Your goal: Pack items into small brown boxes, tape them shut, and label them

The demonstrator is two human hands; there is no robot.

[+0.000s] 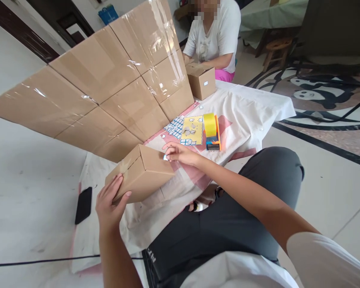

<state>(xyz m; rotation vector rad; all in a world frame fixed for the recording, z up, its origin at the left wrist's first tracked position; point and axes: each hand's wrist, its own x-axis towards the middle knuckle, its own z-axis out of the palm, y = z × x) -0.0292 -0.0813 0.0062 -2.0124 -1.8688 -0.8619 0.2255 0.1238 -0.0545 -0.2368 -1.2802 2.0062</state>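
Note:
A closed brown cardboard box [156, 166] lies tilted on the cloth-covered table in front of me. My left hand [111, 200] is wrapped around its near left end, thumb on one face and fingers on the top. Between the thumb and fingers of my right hand [175, 154] is a small white label with a blue edge [165, 157], right at the box's right end face. Whether the label touches the cardboard I cannot tell. Just beyond that hand lie a yellow label sheet [192, 131], partly peeled, and a sheet with many blue-edged labels [175, 127].
Stacked taped cartons [120, 92] form a wall along the table's back left. A tape dispenser [213, 132] with yellow tape stands right of the sheets. A black phone [83, 205] lies at the left edge. Across the table sits a person [214, 36] beside a labelled box [201, 82].

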